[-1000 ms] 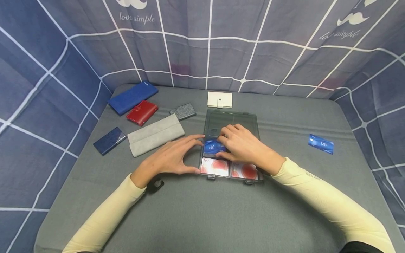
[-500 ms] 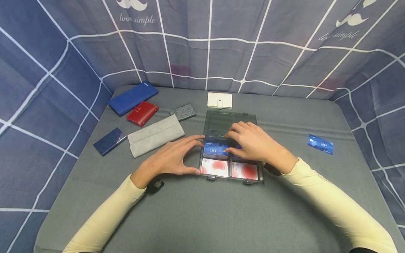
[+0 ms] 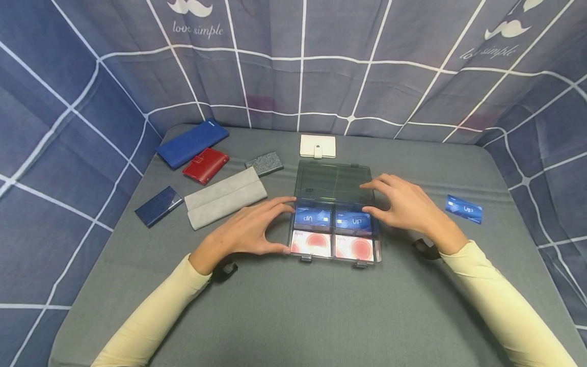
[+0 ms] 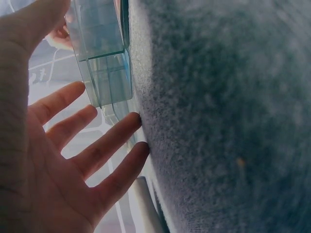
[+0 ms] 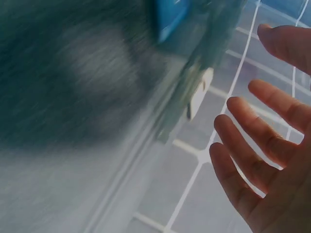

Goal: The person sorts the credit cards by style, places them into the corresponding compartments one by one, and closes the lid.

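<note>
A dark see-through storage box lies with its lid folded back. Its two rear compartments each show a blue VIP card, one on the left and one on the right. White-and-red cards fill the front compartments. At the box's left side, my left hand has its thumb and fingertips by the wall; the left wrist view shows its fingers spread. My right hand hovers near the right edge, holding nothing, its fingers extended in the right wrist view.
A blue VIP card lies alone at the right. On the left are a grey wallet, a navy card case, a red card holder, a blue wallet and a grey felt case. A white card holder sits behind the box.
My right hand has moved from the left rear compartment across the right one and off to the box's right edge, uncovering both blue cards. The left hand stays in place.
</note>
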The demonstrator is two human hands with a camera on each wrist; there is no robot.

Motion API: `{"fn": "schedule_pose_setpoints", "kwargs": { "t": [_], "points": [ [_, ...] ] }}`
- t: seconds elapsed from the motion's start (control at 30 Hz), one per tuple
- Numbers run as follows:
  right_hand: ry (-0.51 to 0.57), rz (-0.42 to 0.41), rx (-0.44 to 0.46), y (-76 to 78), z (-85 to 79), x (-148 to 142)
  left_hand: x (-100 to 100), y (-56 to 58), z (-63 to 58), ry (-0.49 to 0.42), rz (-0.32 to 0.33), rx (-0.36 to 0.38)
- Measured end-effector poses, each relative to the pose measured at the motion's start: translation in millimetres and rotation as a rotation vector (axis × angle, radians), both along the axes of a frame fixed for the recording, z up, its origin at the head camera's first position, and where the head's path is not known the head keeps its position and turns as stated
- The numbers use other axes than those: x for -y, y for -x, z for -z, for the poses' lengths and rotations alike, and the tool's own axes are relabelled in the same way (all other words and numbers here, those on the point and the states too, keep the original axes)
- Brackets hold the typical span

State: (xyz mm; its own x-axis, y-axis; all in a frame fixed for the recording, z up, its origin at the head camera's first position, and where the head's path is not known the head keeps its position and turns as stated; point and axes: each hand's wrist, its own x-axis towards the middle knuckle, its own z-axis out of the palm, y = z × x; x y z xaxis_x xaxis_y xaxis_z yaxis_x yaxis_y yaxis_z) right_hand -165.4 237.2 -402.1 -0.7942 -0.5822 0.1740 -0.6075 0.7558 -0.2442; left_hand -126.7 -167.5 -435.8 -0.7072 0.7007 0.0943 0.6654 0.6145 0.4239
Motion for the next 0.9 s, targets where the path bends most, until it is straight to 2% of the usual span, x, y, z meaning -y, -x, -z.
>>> {"fn": "schedule_pose_setpoints", "kwargs": {
  "t": [0.37,0.9],
  "points": [
    [0.029,0.153,0.026,-3.9,18.9,-55.3,0.3,0.1,1.2,0.003,0.005,-0.004],
    [0.027,0.334,0.110,-6.1,28.5,-141.9,-0.5,-0.2,0.2,0.014,-0.002,0.013]
  ]
}}
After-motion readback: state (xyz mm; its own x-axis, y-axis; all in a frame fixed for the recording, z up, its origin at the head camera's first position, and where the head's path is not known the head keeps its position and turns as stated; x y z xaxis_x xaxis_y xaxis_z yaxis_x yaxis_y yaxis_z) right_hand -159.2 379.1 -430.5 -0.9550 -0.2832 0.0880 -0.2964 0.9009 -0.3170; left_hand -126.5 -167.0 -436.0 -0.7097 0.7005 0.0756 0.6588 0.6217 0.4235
